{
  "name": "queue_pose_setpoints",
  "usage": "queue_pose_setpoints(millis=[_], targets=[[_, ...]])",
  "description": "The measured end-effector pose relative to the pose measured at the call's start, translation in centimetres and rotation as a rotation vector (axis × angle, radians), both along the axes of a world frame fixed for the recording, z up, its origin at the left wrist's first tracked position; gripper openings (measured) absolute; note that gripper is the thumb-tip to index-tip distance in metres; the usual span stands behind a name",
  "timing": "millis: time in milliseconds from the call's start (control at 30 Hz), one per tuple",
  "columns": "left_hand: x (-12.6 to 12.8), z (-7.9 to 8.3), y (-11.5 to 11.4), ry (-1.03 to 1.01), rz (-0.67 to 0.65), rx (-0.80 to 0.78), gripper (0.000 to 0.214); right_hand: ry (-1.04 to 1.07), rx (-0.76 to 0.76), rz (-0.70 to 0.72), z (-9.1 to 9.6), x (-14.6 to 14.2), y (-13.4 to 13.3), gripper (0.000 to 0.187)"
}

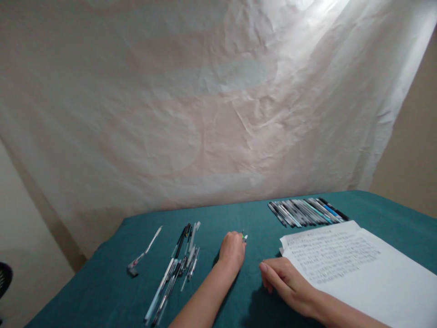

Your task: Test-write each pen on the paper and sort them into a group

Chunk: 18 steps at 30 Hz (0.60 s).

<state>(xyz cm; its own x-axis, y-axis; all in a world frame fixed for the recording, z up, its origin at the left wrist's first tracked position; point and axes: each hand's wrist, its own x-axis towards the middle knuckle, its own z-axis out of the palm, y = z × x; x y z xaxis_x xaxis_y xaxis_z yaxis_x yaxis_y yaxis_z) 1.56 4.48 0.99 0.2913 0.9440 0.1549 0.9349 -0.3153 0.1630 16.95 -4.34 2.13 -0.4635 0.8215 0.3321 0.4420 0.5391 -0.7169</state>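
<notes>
My left hand (pixel 232 250) is closed over the middle of the table, knuckles up. A small green-and-white tip (pixel 244 237) pokes out at its fingers; the rest of that object is hidden, so its kind is unclear. My right hand (pixel 287 281) rests to the right with fingers curled, and nothing shows in them. It lies beside the left edge of a sheet of paper (pixel 385 278) covered partly with handwriting. Left of my left forearm lies a loose group of pens and pen parts (pixel 167 284), some dark, some clear.
A neat row of pens (pixel 307 212) lies at the back right, behind the paper. On the far left are a thin white stick-like piece (pixel 154 239) and a small dark grey piece (pixel 132 269). A green cloth (pixel 99 287) covers the table; a pale sheet (pixel 218 114) hangs behind.
</notes>
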Motion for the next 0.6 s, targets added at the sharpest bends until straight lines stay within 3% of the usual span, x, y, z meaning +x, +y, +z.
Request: queue_pose_setpoints(millis=[133, 333, 600], targets=[[0.2, -0.1, -0.3, -0.048, -0.04, 0.018, 0.015, -0.016, -0.003, -0.038, -0.6, 0.1, 0.4, 0.052], [-1.6, 0.2, 0.2, -0.221, -0.11, -0.03, 0.021, -0.046, -0.019, -0.042, -1.3, 0.2, 0.8, 0.05], [-2.3, 0.2, 0.3, -0.298, -0.068, -0.088, 0.021, -0.172, 0.035, -0.089, -1.6, -0.2, 1.1, 0.039]])
